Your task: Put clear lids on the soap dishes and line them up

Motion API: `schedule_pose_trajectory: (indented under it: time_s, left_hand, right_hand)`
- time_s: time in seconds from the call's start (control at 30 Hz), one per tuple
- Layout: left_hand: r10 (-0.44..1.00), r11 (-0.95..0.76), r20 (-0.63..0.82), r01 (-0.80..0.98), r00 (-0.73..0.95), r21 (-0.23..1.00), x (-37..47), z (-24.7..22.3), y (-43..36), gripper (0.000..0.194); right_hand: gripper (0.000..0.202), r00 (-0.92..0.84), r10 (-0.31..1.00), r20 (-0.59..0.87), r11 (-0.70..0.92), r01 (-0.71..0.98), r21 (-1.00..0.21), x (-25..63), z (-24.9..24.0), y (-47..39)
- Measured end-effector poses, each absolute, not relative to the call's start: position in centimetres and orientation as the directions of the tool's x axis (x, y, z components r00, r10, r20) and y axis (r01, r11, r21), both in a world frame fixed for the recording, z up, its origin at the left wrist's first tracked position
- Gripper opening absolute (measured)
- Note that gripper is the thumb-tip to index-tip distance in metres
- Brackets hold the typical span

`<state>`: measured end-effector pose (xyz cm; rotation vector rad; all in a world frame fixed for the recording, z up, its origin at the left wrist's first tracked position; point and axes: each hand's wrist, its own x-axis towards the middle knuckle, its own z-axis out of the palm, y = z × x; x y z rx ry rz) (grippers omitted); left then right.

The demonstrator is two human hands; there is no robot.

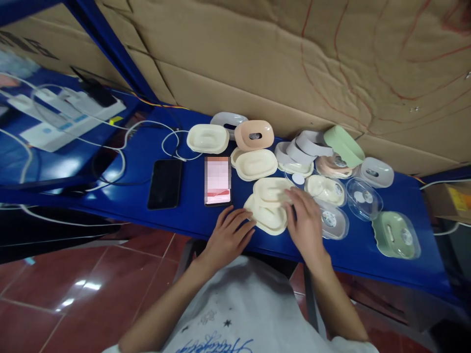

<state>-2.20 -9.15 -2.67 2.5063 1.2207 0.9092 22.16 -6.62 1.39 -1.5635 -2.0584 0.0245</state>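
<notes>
Two cream oval plastic dishes lie overlapped in front of me. The upper dish point(272, 189) rests partly on the lower dish point(274, 223). My right hand point(306, 223) has the right end of the upper dish between fingers and thumb; the fingertips cover that end. On the other side, my left hand point(230, 235) has its fingers spread, their tips touching the left rim of the lower dish. Just behind stands another cream dish point(256, 165). To the right are a clear-lidded cream box point(326, 191) and a clear-lidded pale box point(334, 221).
On the blue table point(198, 215), left of the dishes, lie a lit phone point(218, 181) and a dark phone point(165, 184). Peach, grey and green plastic parts crowd the cardboard wall point(235, 63). A green box point(395, 235) sits far right; white cables point(147, 125) run left.
</notes>
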Motion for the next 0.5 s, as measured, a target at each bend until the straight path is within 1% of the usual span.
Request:
schedule_pose_trajectory:
  time_s: [0.07,0.13,0.2,0.23,0.27,0.3,0.37,0.4,0.43,0.5]
  left_hand:
    - [0.754,-0.653,0.441,0.624,0.487,0.429,-2.2,-2.6,-9.1,0.022]
    - [0.733,-0.679,0.442,0.602,0.517,0.421,-2.3,-2.5,-9.0,0.021]
    - [0.712,-0.702,0.442,0.579,0.546,0.416,-2.4,-2.5,-8.9,0.019]
    - [0.703,-0.711,0.443,0.566,0.557,0.416,-2.4,-2.5,-8.9,0.018]
    - [0.694,-0.72,0.447,0.553,0.564,0.42,-2.5,-2.6,-8.8,0.015]
    - [0.688,-0.726,0.453,0.54,0.567,0.426,-2.5,-2.6,-8.8,0.013]
    - [0.675,-0.738,0.465,0.517,0.573,0.434,-2.6,-2.5,-8.7,0.01]
    - [0.668,-0.744,0.471,0.507,0.576,0.435,-2.7,-2.5,-8.6,0.01]
    - [0.664,-0.748,0.475,0.501,0.577,0.436,-2.7,-2.5,-8.6,0.011]
    - [0.662,-0.75,0.479,0.495,0.576,0.44,-2.8,-2.5,-8.6,0.015]
  right_hand:
    - [0.039,-0.152,0.909,0.388,0.258,0.936,-0.238,23.2,1.5,-5.2]
    - [0.034,-0.134,0.924,0.359,0.199,0.969,-0.149,24.0,1.5,-3.9]
    - [0.025,-0.116,0.931,0.347,0.164,0.98,-0.113,24.7,1.7,-3.1]
    - [0.024,-0.111,0.929,0.353,0.164,0.979,-0.125,24.9,2.0,-2.9]
    - [0.024,-0.106,0.923,0.369,0.176,0.971,-0.161,25.0,2.4,-2.9]
    - [0.024,-0.098,0.916,0.389,0.196,0.955,-0.223,25.0,2.9,-3.1]
    - [0.025,-0.053,0.906,0.42,0.236,0.887,-0.397,24.9,4.0,-4.2]
    - [0.026,-0.002,0.906,0.423,0.233,0.837,-0.495,24.8,4.6,-5.0]
    - [0.028,0.065,0.911,0.408,0.208,0.78,-0.59,24.6,4.9,-5.9]
    - [0.031,0.196,0.926,0.322,0.117,0.663,-0.739,24.3,5.2,-7.9]
